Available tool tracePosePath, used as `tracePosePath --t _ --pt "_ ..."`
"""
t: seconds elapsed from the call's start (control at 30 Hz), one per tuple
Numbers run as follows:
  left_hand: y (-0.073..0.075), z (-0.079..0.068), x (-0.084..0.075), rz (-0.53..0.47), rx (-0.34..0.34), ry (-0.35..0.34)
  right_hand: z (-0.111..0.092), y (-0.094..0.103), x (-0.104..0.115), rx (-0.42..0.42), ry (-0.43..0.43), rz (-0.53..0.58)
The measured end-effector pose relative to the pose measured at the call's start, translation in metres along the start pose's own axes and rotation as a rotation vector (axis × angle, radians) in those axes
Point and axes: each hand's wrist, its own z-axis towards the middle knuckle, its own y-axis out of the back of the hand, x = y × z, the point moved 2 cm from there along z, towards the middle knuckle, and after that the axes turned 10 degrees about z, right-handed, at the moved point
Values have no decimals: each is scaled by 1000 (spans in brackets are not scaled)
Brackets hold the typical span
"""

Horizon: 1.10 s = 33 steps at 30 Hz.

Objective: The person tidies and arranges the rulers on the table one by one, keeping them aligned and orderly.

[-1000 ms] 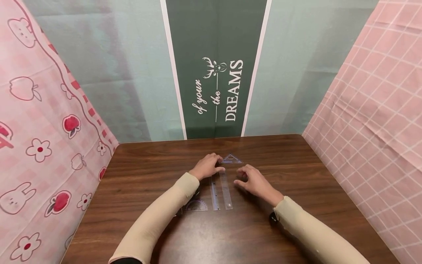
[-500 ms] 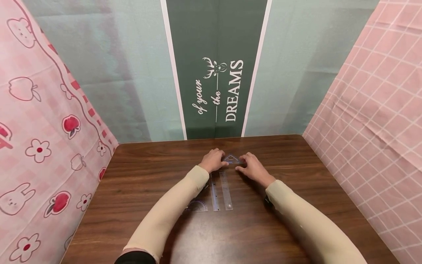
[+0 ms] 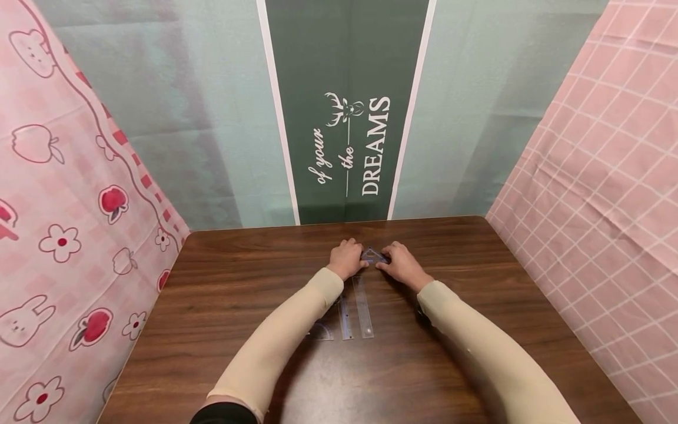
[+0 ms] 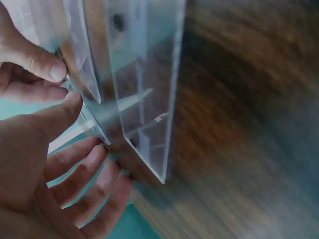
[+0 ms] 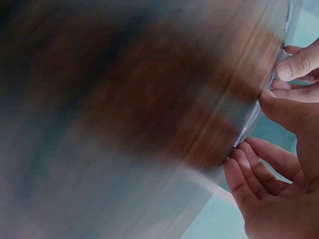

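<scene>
Near the far part of the table, a clear set square with blue markings (image 3: 373, 255) lies between my two hands. My left hand (image 3: 346, 259) holds its left corner, thumb on the near edge and fingers behind. On the opposite side my right hand (image 3: 404, 266) grips the right corner the same way. The right wrist view shows the set square (image 5: 247, 121) almost edge-on, with the right thumb and fingertips at its rim. In the left wrist view the left thumb and fingers meet at the set square (image 4: 91, 122).
Closer to me, a clear ruler with a blue stripe (image 3: 345, 321) and a plain clear ruler (image 3: 363, 309) lie side by side. A clear protractor (image 3: 324, 331) is partly covered by the left sleeve. Fabric curtains (image 3: 212, 118) stand around the wooden table (image 3: 222, 277).
Both hands have moved to the set square, the left going slightly right and away, the right going left and away. They have closed in on its corners. The rulers have stayed put.
</scene>
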Motion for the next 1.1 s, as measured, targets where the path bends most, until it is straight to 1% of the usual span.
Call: tracePosePath --t 0.1,0.2,0.33,0.47,0.53,0.67,0.87,0.93,1.1 --pt "0 0 -2 22 4 14 2 1 3 6 -3 -5" --pt "1 0 -3 21 5 31 3 1 5 11 -10 -4" --pt "1 0 -3 8 0 47 3 0 6 8 -12 -2" --pt "-1 2 -3 -5 -12 48 4 0 7 -1 -7 -5" --pt "-1 2 -3 -19 -27 49 4 0 8 -5 -13 -5" --pt "1 1 -3 -45 -35 51 4 -2 9 -13 -38 1" --pt "3 1 -3 -83 -20 62 5 -5 7 -15 -76 16" --pt "3 1 -3 -100 -18 69 6 -6 6 -17 -77 22" --pt "1 3 -3 -125 4 83 6 -6 6 -17 -95 52"
